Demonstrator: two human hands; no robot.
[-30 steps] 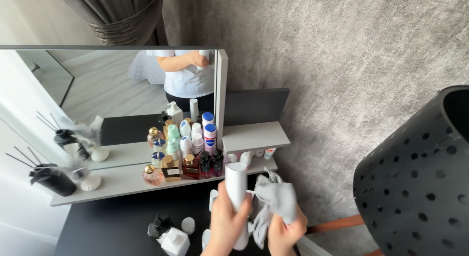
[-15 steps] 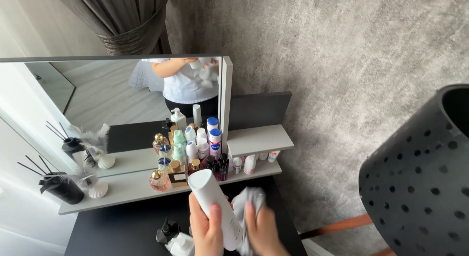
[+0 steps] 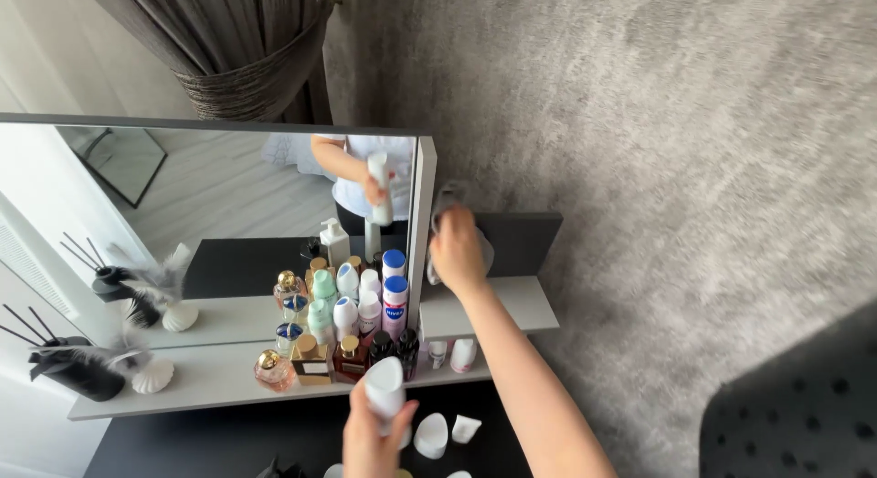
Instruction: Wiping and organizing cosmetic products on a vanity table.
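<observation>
White spray bottle [image 3: 385, 387] sits low centre, near edge of the view, upright, gripped around its body by the left hand [image 3: 373, 440]; fingers wrapped on it, cap end pointing up. Grey cloth [image 3: 445, 204] is farther away and to the right, bunched under the right hand [image 3: 457, 252], which is closed over it and presses it against the right edge of the mirror [image 3: 228, 213] frame. The two hands are well apart: bottle near, cloth far.

Between them: the grey shelf [image 3: 498, 304] with a cluster of perfume bottles and deodorant cans [image 3: 352, 323] standing left of the right forearm. Two small white caps [image 3: 448, 432] lie on the dark tabletop [image 3: 210, 441] just right of the bottle. Far left on the shelf: black reed diffuser [image 3: 78, 373] and a white feathered ornament [image 3: 151, 373]. The mirror reflects the bottle and holding arm. Grey textured wall [image 3: 685, 149] to the right, curtain [image 3: 247, 49] top left, black perforated object [image 3: 795, 414] lower right.
</observation>
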